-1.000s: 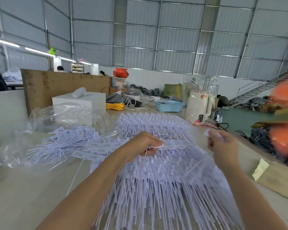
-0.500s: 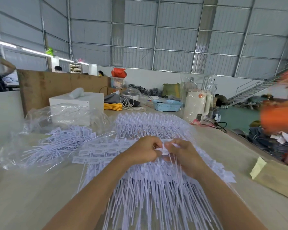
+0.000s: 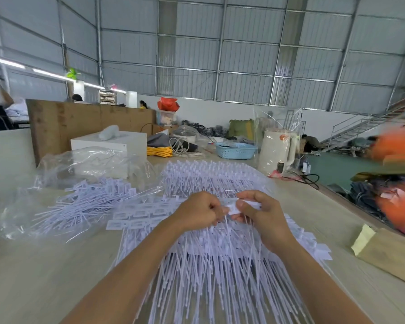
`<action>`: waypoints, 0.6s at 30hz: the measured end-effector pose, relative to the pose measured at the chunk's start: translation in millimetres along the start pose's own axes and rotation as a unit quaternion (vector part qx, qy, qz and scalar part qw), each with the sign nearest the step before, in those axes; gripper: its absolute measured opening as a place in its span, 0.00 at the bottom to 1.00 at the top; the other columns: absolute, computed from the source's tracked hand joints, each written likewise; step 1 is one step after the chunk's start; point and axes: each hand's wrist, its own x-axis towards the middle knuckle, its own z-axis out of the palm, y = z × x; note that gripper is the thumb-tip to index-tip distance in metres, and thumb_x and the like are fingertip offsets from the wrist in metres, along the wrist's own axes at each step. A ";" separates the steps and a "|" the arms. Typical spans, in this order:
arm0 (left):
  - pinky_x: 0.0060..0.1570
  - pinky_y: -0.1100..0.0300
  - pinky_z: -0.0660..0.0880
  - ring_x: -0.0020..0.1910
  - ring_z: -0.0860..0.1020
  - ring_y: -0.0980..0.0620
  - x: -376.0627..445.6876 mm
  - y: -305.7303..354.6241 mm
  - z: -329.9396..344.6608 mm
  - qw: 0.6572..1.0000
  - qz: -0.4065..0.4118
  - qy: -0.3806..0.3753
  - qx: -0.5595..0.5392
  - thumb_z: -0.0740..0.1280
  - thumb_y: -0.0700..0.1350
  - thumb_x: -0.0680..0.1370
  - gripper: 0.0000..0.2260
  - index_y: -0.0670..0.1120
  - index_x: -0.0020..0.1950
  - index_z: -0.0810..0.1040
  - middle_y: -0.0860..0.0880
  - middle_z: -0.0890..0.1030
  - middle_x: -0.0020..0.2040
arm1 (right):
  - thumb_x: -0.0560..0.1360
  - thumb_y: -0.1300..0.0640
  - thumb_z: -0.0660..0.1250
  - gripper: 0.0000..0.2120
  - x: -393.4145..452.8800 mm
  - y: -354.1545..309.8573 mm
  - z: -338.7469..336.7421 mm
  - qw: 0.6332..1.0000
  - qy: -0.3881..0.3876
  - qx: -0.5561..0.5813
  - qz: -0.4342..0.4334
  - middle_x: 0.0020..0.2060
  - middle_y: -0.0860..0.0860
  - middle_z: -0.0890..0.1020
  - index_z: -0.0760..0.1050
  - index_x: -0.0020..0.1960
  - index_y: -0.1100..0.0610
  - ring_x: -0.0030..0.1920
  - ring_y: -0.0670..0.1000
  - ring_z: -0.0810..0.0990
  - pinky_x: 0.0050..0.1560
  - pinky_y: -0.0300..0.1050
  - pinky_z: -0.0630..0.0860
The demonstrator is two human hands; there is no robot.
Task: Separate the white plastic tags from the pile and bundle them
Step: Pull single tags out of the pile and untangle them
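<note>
Your left hand [image 3: 198, 212] and right hand [image 3: 258, 210] both pinch tag heads [image 3: 232, 206] over the pile [image 3: 208, 265], probably gathering them for bundling.

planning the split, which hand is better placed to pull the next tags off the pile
Right, probably. The right hand pinches the flat tag heads between thumb and fingers, while the left hand grips the gathered stems over the pile, so it serves as the anchor.
</note>
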 end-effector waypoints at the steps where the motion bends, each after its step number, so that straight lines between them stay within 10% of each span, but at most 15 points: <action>1: 0.36 0.61 0.71 0.28 0.74 0.57 -0.1 0.7 0.3 1.000 0.005 -0.002 -0.002 0.64 0.49 0.79 0.14 0.48 0.34 0.77 0.52 0.78 0.29 | 0.74 0.68 0.67 0.05 0.3 0.1 -0.5 1.000 -0.008 0.006 0.017 0.33 0.53 0.83 0.78 0.48 0.62 0.31 0.53 0.81 0.33 0.39 0.78; 12: 0.32 0.63 0.65 0.29 0.72 0.57 1.5 3.1 2.0 0.994 0.020 0.038 0.105 0.64 0.51 0.79 0.15 0.52 0.32 0.74 0.55 0.75 0.29 | 0.75 0.67 0.66 0.03 -3.6 3.4 -3.3 0.998 -0.046 -0.048 -0.004 0.27 0.55 0.79 0.77 0.44 0.68 0.27 0.49 0.78 0.26 0.39 0.72; 18: 0.32 0.63 0.65 0.25 0.73 0.57 3.9 1.6 -0.3 0.996 -0.016 0.025 -0.079 0.65 0.44 0.79 0.20 0.48 0.27 0.74 0.57 0.74 0.20 | 0.75 0.70 0.65 0.08 -4.9 -1.6 4.3 0.988 -0.005 -0.121 -0.094 0.24 0.55 0.78 0.76 0.37 0.65 0.22 0.48 0.72 0.26 0.40 0.71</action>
